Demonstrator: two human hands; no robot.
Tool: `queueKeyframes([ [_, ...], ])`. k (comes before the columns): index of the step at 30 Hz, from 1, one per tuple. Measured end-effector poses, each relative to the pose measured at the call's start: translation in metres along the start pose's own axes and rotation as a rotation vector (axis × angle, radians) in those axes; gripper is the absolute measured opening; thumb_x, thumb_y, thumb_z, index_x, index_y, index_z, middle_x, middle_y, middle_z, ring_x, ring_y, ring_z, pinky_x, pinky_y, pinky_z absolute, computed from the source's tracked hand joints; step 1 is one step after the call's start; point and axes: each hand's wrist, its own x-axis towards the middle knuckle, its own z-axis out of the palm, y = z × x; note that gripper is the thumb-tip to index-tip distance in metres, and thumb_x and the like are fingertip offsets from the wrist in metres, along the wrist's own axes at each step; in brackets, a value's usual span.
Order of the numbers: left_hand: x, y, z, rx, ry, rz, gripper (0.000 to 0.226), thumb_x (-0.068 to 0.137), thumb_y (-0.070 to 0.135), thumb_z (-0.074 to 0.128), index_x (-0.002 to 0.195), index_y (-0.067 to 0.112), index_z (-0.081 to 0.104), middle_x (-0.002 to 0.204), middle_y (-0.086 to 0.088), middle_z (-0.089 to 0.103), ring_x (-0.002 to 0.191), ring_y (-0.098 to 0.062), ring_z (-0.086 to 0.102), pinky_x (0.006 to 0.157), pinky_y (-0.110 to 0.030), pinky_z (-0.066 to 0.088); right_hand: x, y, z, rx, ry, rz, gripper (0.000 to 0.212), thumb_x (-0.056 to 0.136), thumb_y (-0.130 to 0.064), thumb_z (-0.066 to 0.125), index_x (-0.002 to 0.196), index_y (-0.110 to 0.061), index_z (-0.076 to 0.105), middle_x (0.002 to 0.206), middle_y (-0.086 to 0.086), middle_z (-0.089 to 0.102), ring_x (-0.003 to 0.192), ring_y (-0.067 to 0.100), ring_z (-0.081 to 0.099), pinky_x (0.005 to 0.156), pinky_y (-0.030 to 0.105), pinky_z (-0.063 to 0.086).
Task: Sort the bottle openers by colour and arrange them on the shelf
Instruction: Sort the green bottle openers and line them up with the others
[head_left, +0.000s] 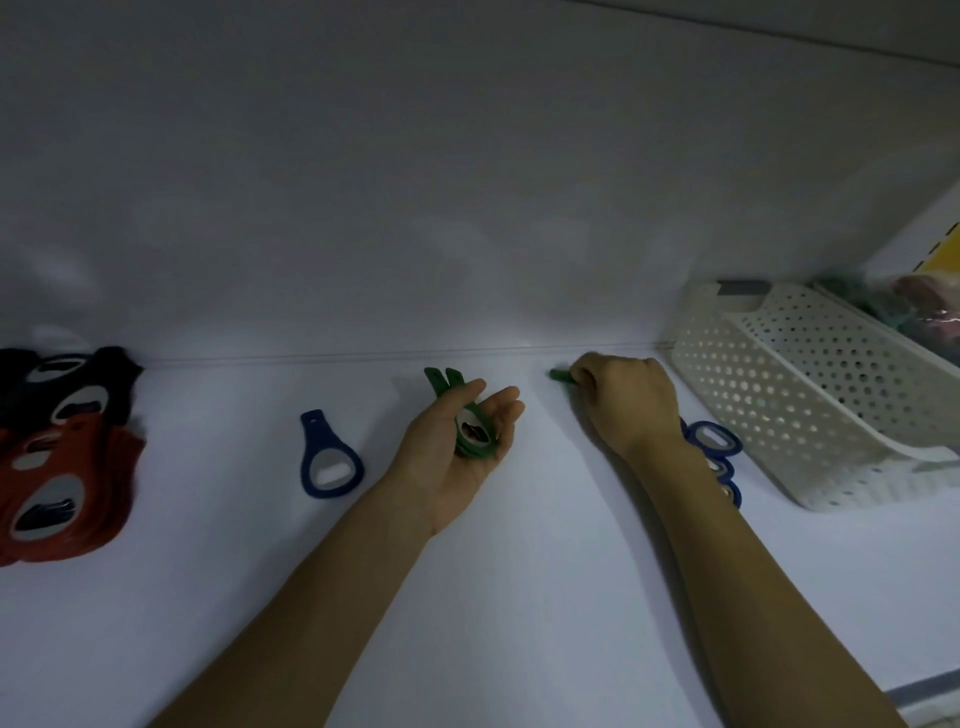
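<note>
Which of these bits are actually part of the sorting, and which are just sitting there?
In the job: green openers held in the left hand, single green opener pinched by the right hand, lone blue opener, blue stack, red pile, black pile.
Lying about: white basket, bag behind it.

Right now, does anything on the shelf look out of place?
One blue opener lies alone left of the left hand, far from the blue pile behind the right hand. The basket also looks tilted.
</note>
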Motion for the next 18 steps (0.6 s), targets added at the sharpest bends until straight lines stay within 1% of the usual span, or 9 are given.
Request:
queueKeyframes([
  [1,0.001,-0.001,-0.001,0.011,0.000,0.010,0.028,0.090,0.004,0.057,0.117,-0.003,0.056,0.096,-0.020,0.071,0.085,-0.026,0.070,0.070,-0.029,0.058,-0.002,-0.004,-0.003,0.094,0.064,0.048,0.020,0.098,-0.016,0.044,0.098,-0.010,0.063,0.080,0.007,0.067,0.069,0.027,0.060,0.063,0.029,0.034],
  [3,0.004,-0.002,-0.002,0.058,-0.002,0.038,0.024,0.091,0.004,0.056,0.114,-0.004,0.057,0.099,-0.020,0.070,0.093,-0.026,0.069,0.079,-0.032,0.057,-0.006,-0.021,-0.013,0.658,0.173,0.244,0.018,0.098,-0.013,0.045,0.094,-0.007,0.061,0.075,0.005,0.065,0.065,0.016,0.063,0.058,0.025,0.043],
  [6,0.005,-0.003,-0.002,0.080,-0.051,0.076,0.027,0.086,0.020,0.061,0.104,0.000,0.061,0.099,-0.017,0.071,0.093,-0.025,0.069,0.087,-0.037,0.054,-0.012,-0.058,-0.026,1.396,0.038,0.365,0.021,0.097,-0.006,0.044,0.085,-0.010,0.061,0.078,0.004,0.066,0.066,0.005,0.064,0.062,0.017,0.052],
  [8,0.004,-0.002,-0.004,0.166,-0.140,0.091,0.041,0.079,0.029,0.063,0.111,0.003,0.062,0.109,-0.016,0.069,0.100,-0.025,0.067,0.087,-0.039,0.054,-0.016,-0.077,-0.023,1.401,-0.097,0.292,0.023,0.095,-0.003,0.046,0.082,-0.012,0.062,0.086,0.010,0.066,0.080,0.018,0.066,0.072,0.031,0.057],
  [10,0.003,-0.003,-0.007,0.251,-0.200,0.114,0.042,0.075,0.020,0.066,0.114,0.005,0.061,0.110,-0.014,0.069,0.098,-0.020,0.068,0.081,-0.034,0.056,-0.018,-0.085,-0.022,1.359,-0.109,0.273,0.014,0.092,-0.001,0.053,0.088,-0.010,0.062,0.098,0.015,0.064,0.095,0.031,0.063,0.085,0.042,0.055],
  [12,0.001,-0.004,-0.007,0.313,-0.206,0.148,0.035,0.072,0.014,0.067,0.107,0.008,0.064,0.099,-0.009,0.072,0.088,-0.015,0.070,0.076,-0.028,0.057,-0.019,-0.084,-0.019,1.471,-0.161,0.323,0.010,0.092,-0.008,0.058,0.101,-0.007,0.061,0.104,0.016,0.063,0.102,0.031,0.062,0.088,0.036,0.055],
  [14,-0.001,-0.006,-0.006,0.438,-0.211,0.262,0.033,0.072,0.020,0.066,0.104,0.012,0.065,0.096,-0.006,0.073,0.088,-0.014,0.070,0.075,-0.024,0.056,-0.021,-0.082,-0.020,1.551,-0.287,0.298,0.032,0.092,-0.035,0.055,0.110,-0.009,0.063,0.106,0.011,0.067,0.100,0.022,0.065,0.085,0.025,0.055],
  [16,-0.003,-0.007,-0.003,0.622,-0.192,0.429,0.036,0.070,0.029,0.066,0.103,0.015,0.065,0.095,-0.003,0.072,0.091,-0.012,0.069,0.075,-0.019,0.053,-0.024,-0.081,-0.023,1.540,-0.386,0.226,0.054,0.081,-0.062,0.042,0.106,-0.021,0.067,0.107,0.003,0.070,0.100,0.011,0.066,0.087,0.018,0.052],
  [18,-0.005,-0.008,-0.001,0.758,-0.169,0.542,0.040,0.069,0.036,0.065,0.104,0.016,0.064,0.096,0.001,0.071,0.091,-0.010,0.067,0.078,-0.018,0.053,-0.026,-0.083,-0.026,1.521,-0.421,0.176,0.060,0.075,-0.070,0.033,0.100,-0.028,0.067,0.105,-0.004,0.070,0.099,0.002,0.065,0.083,0.012,0.049],
])
